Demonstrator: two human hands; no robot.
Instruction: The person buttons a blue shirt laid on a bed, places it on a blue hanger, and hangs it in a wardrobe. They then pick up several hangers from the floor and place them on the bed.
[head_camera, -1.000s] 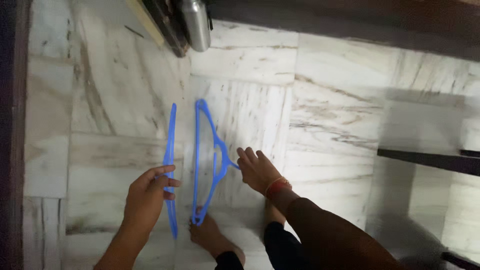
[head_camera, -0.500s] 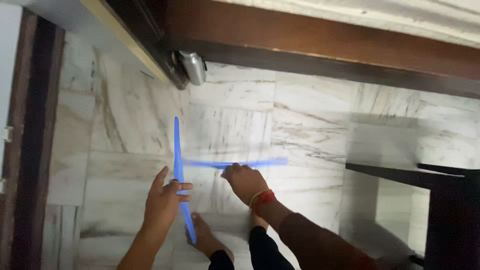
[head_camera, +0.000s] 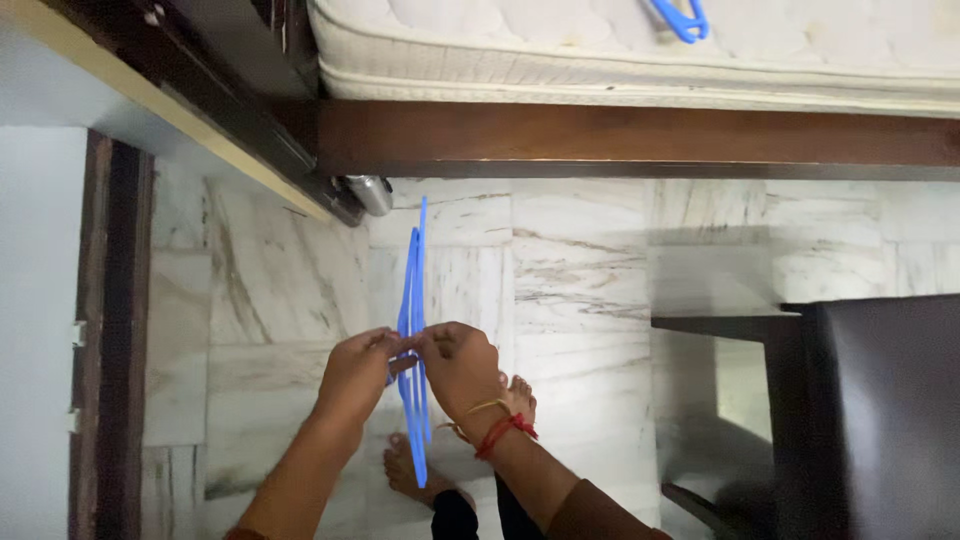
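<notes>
Left hand (head_camera: 357, 372) and right hand (head_camera: 458, 367) both pinch the two blue plastic hangers (head_camera: 412, 330) together below the bed frame (head_camera: 640, 138); best keep them aligned, grip firm.

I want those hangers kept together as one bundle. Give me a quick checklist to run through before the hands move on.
1. Both hands on the hangers: ok. The left hand and right hand meet at their middle.
2. Hangers lined up: ok, they sit nearly edge to edge, upright.
3. How many are stacked: cannot tell, they overlap.
4. Grip firm: cannot tell, the fingers hide the contact.
5. Floor around the feet: ok, only marble tiles show.
6. Other hanger on the mattress: not ok, it lies apart from the bundle.
</notes>
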